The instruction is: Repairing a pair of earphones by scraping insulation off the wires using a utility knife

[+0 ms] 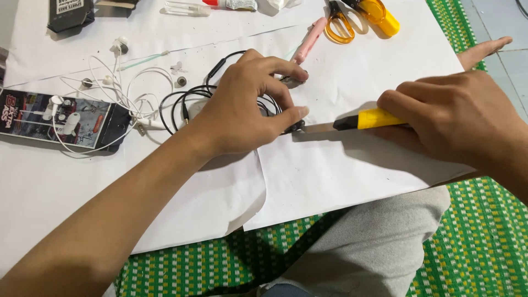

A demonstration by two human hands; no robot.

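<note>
A: What was the biggest thing in view?

B: White paper sheets (pixel 330 181) covered most of the floor area, lying over a green woven mat (pixel 473 242). The person's grey-clad knee (pixel 379 242) showed at the bottom edge.

A: And the hands?

B: The left hand (pixel 242 107) lay arched over the middle of the paper, thumb and fingertips pinched on a small black earpiece (pixel 297 127) at the end of a black earphone cable (pixel 181 102). The cable's loops lay just left of that hand and partly under it. The right hand (pixel 456 118) was clenched around a yellow utility knife (pixel 368 119), whose blade pointed left and met the earpiece right at the left thumb tip.

A: So the earpiece sat between the two hands?

B: Yes, held down on the paper by the left, touched by the blade from the right.

A: What else lay about?

B: A printed earphone box (pixel 49 118) far left, white earphones (pixel 110 88) tangled across it, orange-handled scissors (pixel 338 22) and a pink pen-like tool (pixel 309 39) at the top, and small loose earbud parts (pixel 180 81) near the white cable
</note>
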